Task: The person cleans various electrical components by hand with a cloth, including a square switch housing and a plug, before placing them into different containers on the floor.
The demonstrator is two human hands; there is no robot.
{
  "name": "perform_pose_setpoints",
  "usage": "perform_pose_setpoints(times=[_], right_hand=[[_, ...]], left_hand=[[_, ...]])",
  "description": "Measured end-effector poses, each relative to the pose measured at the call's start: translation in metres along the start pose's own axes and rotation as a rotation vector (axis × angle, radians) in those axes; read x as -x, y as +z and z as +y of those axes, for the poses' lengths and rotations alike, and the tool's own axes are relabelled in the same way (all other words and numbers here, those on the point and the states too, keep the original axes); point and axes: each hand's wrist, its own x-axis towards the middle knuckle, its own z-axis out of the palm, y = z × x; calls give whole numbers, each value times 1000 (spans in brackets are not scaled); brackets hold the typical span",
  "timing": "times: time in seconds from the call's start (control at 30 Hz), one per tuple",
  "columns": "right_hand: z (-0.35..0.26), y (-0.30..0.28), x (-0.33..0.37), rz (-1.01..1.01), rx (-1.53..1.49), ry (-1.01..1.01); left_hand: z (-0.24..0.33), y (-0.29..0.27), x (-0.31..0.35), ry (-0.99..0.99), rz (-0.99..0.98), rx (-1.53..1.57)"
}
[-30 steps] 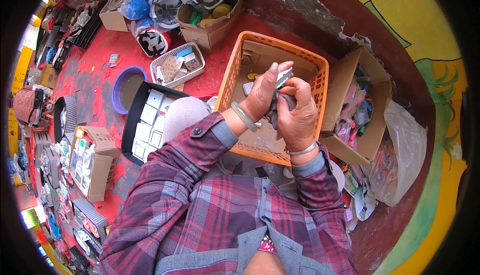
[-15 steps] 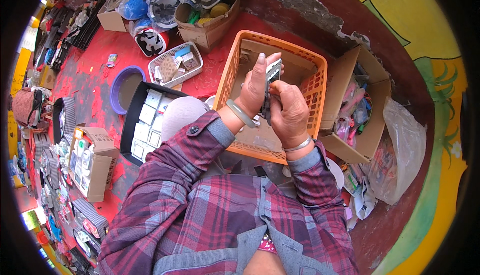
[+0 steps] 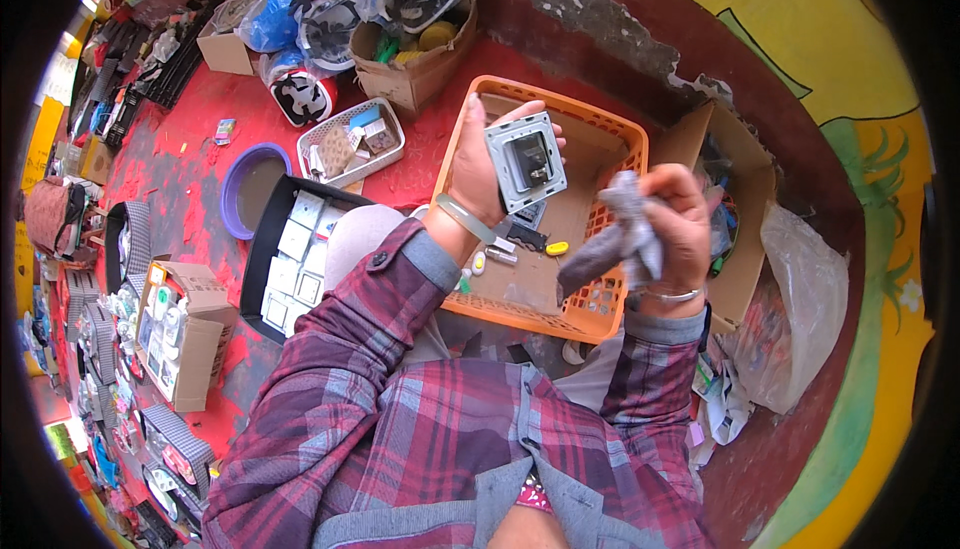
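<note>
My left hand (image 3: 478, 164) holds a square wall socket or switch plate (image 3: 527, 161) over the left side of an orange plastic basket (image 3: 630, 149). The plate's pale frame and black box-shaped back part are turned up toward me. Apart from it, at the basket's right side, my right hand (image 3: 682, 229) grips a crumpled grey cloth (image 3: 630, 234), which hangs down to the left. Inside the basket, on a cardboard lining, lie a yellow piece (image 3: 557, 248), a few small white and black parts and another squarish plate (image 3: 528, 215), partly hidden under my left hand.
On my left stands a black tray (image 3: 262, 279) of white square plates, with a purple basin (image 3: 232, 189) beyond it. A white basket (image 3: 388, 154) sits ahead. To the right are an open cardboard box (image 3: 745, 269) and a clear plastic bag (image 3: 810, 299).
My hands have moved apart: the right one has drawn the cloth away to the right and down. The plate in my left hand has turned so its back faces up.
</note>
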Motion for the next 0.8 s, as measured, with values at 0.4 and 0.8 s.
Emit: perform_pose_setpoints(times=[0.4,0.8], right_hand=[[6,-4,-6,91,-204,-51],[26,62,1,164,599,-112]], left_hand=[[13,8,12,-190,-253,200],[6,13,14,-188,-228,131]])
